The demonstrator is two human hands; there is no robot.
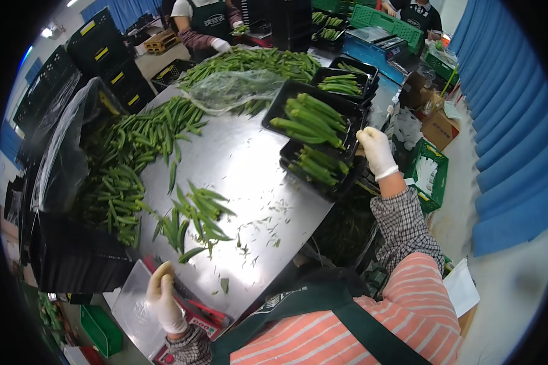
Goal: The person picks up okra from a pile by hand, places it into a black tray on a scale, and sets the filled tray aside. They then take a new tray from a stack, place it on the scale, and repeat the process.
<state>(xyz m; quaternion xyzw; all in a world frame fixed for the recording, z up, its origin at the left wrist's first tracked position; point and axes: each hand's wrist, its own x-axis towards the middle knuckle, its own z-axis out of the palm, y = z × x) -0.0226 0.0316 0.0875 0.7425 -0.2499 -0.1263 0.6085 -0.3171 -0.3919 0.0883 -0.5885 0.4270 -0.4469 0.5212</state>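
My right hand, in a white glove, has its fingers closed at the right edge of a black tray of okra. The okra pods lie side by side in it, and the tray overlaps other filled trays in this view. Just below sits another black tray of okra, at the table's right edge. My left hand, also gloved, is over the clear platform of a red scale, its fingers extended and loosely bent with nothing visible in them. Loose okra lies on the metal table in front of it.
A long okra heap lines the metal table's left and far sides, with a clear plastic bag on it. Black crates stand at left. A green crate sits on the floor at right. Two people work across the table.
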